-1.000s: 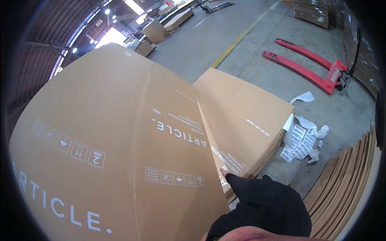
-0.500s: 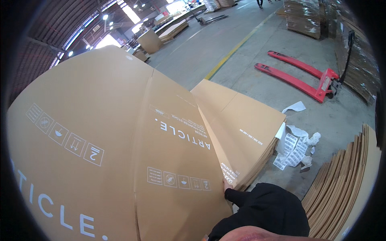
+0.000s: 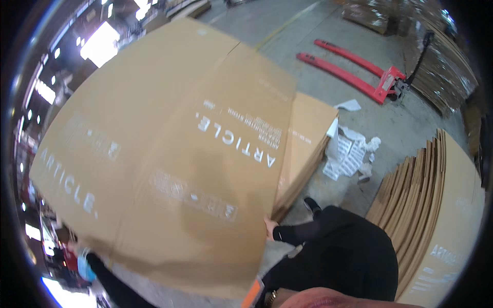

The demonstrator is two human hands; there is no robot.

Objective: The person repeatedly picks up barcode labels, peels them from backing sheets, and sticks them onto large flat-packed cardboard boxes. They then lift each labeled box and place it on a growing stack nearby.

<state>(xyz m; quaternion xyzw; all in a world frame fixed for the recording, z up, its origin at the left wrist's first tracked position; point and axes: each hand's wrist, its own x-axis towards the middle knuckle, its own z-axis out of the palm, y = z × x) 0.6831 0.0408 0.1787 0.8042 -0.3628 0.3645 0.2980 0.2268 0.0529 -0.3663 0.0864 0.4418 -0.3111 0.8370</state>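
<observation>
A large flattened cardboard box [image 3: 205,169], brown with white print and a crease down it, is tilted up in front of me. My right hand [image 3: 270,228] grips its right edge, the fingers partly hidden by the board. At its lower left corner my left hand [image 3: 76,248] is closed on the edge, small and blurred. Behind the box's right side lies a stack of flat cardboard boxes [image 3: 313,123], partly covered by the raised one.
More flat cardboard boxes [image 3: 411,190] lean in a row at the right. Crumpled white paper and label sheets [image 3: 349,154] lie on the floor beside the stack. Beyond stands a red pallet jack [image 3: 354,72], near wrapped pallets of cardboard [image 3: 436,66].
The raised box has swung to the right over the stack, covering more of it. My left hand and forearm have come into view at lower left. My view has shifted and tilted.
</observation>
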